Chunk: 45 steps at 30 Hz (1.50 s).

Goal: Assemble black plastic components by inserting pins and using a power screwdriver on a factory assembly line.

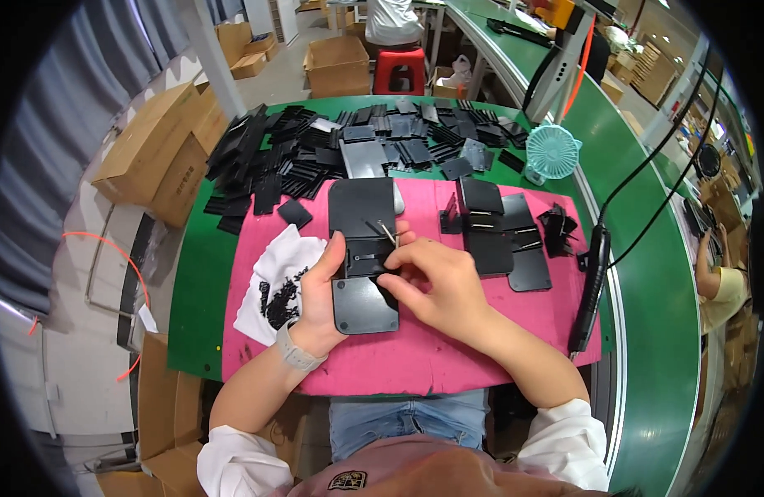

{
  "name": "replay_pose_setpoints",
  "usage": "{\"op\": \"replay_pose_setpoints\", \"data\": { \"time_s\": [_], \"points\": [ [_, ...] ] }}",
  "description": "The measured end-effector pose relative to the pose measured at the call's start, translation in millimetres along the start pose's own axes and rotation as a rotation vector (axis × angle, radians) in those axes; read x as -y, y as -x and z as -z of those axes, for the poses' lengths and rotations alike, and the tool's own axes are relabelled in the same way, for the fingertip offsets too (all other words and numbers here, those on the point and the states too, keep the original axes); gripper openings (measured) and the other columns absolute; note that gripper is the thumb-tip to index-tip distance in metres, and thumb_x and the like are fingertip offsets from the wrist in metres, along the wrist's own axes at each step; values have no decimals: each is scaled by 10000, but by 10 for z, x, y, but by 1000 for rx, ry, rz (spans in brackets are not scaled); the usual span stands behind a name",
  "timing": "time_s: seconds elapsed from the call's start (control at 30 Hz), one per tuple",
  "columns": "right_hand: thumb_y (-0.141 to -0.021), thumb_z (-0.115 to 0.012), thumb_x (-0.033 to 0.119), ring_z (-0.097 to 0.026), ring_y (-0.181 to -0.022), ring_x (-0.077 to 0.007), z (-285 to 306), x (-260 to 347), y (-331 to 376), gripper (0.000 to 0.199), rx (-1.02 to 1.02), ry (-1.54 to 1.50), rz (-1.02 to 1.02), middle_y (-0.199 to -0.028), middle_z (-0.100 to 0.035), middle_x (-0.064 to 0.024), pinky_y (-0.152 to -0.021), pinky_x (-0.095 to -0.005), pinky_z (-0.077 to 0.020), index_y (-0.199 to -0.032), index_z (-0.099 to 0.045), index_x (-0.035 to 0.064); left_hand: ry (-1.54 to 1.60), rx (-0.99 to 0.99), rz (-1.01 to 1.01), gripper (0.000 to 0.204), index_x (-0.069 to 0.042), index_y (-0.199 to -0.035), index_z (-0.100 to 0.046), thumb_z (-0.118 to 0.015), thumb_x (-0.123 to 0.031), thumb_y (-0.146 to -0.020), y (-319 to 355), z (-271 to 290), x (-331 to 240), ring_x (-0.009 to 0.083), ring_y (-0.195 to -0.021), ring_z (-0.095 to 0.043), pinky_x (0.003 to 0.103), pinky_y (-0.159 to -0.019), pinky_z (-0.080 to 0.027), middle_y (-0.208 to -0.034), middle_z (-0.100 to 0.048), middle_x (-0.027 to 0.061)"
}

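A black jointed plastic stand (365, 308), with a flat plate at each end and a narrower slotted middle, is held over the pink mat. My left hand (320, 302) is closed around its left edge, thumb along the side and the other fingers hidden beneath. My right hand (436, 277) is closed at the right side of the middle part, fingertips against it. Thin metal pins (388, 234) stick out by its fingers, and it appears to grip at least one. On the left, a white cloth (270, 248) carries a pile of small black parts (281, 306).
More black stands (488, 240) with metal pins lie to the right, beside small black brackets (558, 230). Stacked black plates (365, 157) cover the far side of the green table. A turquoise fan (553, 152) and a corded black electric screwdriver (593, 286) are at the right.
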State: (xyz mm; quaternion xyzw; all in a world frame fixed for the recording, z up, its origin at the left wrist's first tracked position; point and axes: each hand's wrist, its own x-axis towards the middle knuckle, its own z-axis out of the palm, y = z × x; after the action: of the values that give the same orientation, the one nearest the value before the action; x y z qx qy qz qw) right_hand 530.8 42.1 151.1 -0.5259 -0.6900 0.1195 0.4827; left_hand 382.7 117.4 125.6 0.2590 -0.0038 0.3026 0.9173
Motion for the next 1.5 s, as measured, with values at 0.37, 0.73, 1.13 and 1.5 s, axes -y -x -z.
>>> {"op": "replay_pose_setpoints", "data": {
  "time_s": [0.37,0.73,1.13,1.5],
  "points": [
    [-715,-737,-15,-606,-577,-172,-21,-35,-13,202,-213,53,127,-754,-611,-73,-506,-270,-484,-861,-601,16,-304,-38,-76,663,-4,-1445,-276,-289,-488,-992,60,86,63,308,-1281,-441,434,-1098,-327,-1443,-385,184],
    [-669,-777,69,-622,-611,-197,49,8,-35,198,-116,235,209,-750,-541,-39,-514,-305,-499,-818,-649,45,-200,-109,-137,540,70,-1358,-376,-375,-333,-999,75,-2,87,280,-1223,-505,388,-1058,-376,-1350,-484,200],
    [-584,-714,-8,-525,-479,-140,41,-92,14,253,-41,455,596,-723,-542,-50,-410,-265,-423,-813,-606,6,-329,-37,-77,534,54,-1340,-393,-441,-343,-986,35,2,98,259,-1174,-536,383,-1025,-409,-1320,-508,199],
    [-640,-674,41,-491,-458,-144,117,-32,24,160,165,452,532,-678,-445,-43,-396,-298,-387,-749,-557,25,-581,-92,-111,540,43,-1337,-405,-490,-340,-967,38,-62,145,223,-1112,-558,348,-986,-422,-1312,-517,176]
  ]
}}
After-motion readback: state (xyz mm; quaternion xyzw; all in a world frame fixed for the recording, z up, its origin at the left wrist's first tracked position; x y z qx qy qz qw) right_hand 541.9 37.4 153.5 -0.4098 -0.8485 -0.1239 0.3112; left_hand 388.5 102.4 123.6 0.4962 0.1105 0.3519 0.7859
